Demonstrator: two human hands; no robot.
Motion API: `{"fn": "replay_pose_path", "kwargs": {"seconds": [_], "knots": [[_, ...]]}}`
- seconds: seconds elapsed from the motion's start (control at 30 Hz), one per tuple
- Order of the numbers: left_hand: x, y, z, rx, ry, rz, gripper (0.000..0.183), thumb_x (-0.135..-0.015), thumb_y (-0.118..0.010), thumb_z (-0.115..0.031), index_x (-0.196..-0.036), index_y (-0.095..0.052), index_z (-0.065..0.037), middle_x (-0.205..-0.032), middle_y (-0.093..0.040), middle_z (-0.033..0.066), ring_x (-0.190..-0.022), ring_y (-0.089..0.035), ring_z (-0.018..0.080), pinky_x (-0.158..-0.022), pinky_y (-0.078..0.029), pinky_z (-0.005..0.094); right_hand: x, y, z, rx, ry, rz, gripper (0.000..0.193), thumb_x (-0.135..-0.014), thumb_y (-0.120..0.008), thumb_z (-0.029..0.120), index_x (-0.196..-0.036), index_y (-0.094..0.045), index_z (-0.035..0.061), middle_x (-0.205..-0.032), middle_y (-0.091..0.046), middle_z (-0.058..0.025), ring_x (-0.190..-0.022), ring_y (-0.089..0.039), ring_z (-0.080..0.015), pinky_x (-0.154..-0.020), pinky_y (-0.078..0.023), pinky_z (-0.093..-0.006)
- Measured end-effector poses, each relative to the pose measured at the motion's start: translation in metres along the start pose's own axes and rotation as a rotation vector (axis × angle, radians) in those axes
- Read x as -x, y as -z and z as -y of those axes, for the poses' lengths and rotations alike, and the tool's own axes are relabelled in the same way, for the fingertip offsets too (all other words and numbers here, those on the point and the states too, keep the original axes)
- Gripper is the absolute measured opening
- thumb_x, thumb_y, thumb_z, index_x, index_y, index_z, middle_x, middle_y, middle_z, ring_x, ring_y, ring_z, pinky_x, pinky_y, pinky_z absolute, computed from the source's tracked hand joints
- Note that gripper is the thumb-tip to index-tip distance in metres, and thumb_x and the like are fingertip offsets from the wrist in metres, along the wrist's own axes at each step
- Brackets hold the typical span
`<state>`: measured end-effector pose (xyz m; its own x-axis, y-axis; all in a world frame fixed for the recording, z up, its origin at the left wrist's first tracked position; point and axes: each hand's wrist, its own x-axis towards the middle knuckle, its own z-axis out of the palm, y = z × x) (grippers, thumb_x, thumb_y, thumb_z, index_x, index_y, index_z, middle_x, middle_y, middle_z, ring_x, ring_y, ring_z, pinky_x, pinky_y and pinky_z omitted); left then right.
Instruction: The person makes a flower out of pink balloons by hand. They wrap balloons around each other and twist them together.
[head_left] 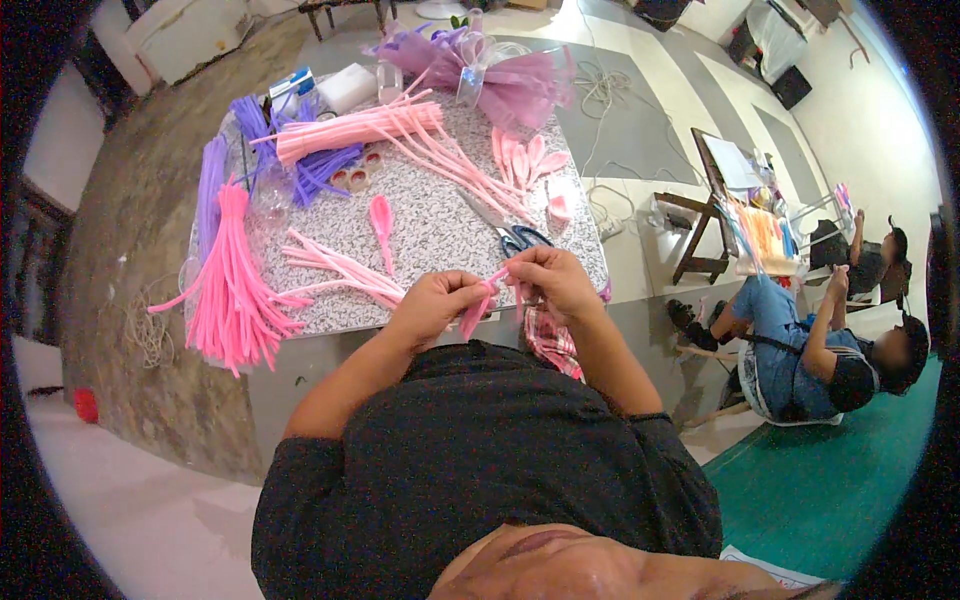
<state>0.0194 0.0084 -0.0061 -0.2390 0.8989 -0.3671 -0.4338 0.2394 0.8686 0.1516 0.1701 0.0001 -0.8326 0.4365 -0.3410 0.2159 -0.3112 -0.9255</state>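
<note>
Close in front of my chest, at the table's near edge, both hands pinch a pink pipe cleaner. My left hand grips its looped, hanging part. My right hand has thumb and fingertips closed on it, where it bends. Just beyond my right hand lie dark-handled scissors. A pink petal-shaped loop with a stem rests on the table past my left hand. Loose light-pink pipe cleaners are beside it. More pink petal shapes sit together at the far right of the tabletop.
The speckled table also bears a bright pink bundle overhanging its left edge, a light-pink bundle, purple pipe cleaners, tape rolls and mauve wrapping. A seated person works at the right. Cables lie on the floor.
</note>
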Motion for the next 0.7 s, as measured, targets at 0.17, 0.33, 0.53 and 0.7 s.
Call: {"fn": "replay_pose_path", "kwargs": {"seconds": [0.17, 0.33, 0.53, 0.7], "knots": [[-0.005, 0.001, 0.013, -0.286, -0.292, -0.188, 0.022, -0.085, -0.059, -0.020, -0.095, -0.064, -0.001, -0.078, -0.064, 0.0033, -0.067, -0.054, 0.0055, -0.059, -0.043, 0.0197, 0.005, 0.010, 0.019, 0.163, 0.193, -0.122, 0.019, -0.082, -0.061, 0.016, -0.090, -0.061, -0.0012, -0.073, -0.063, -0.0045, -0.057, -0.053, -0.0058, -0.049, -0.040, -0.0187], [0.001, -0.004, 0.005, -0.512, -0.237, -0.168, 0.021, -0.084, -0.060, -0.021, -0.091, -0.064, -0.002, -0.074, -0.063, 0.0028, -0.066, -0.054, 0.0070, -0.060, -0.044, 0.0231, 0.011, 0.002, 0.034, 0.158, 0.240, -0.088, 0.017, -0.083, -0.059, 0.013, -0.088, -0.060, -0.0025, -0.072, -0.061, -0.0045, -0.055, -0.053, -0.0068, -0.049, -0.042, -0.0198], [0.004, -0.007, 0.000, -0.631, -0.188, -0.148, 0.026, -0.084, -0.060, -0.025, -0.090, -0.064, -0.001, -0.074, -0.063, 0.0043, -0.068, -0.055, 0.0079, -0.061, -0.045, 0.0244, 0.010, -0.012, 0.033, 0.204, 0.191, -0.035, 0.014, -0.081, -0.061, 0.011, -0.087, -0.061, -0.0020, -0.072, -0.062, -0.0053, -0.056, -0.053, -0.0064, -0.050, -0.042, -0.0195], [0.003, -0.003, 0.004, -0.594, -0.215, -0.151, 0.028, -0.084, -0.060, -0.028, -0.089, -0.064, -0.001, -0.071, -0.062, 0.0039, -0.065, -0.055, 0.0078, -0.059, -0.044, 0.0244, 0.008, -0.006, 0.034, 0.162, 0.142, 0.016, 0.013, -0.080, -0.062, 0.010, -0.085, -0.061, -0.0013, -0.072, -0.062, -0.0048, -0.056, -0.052, -0.0058, -0.050, -0.041, -0.0191]]}}
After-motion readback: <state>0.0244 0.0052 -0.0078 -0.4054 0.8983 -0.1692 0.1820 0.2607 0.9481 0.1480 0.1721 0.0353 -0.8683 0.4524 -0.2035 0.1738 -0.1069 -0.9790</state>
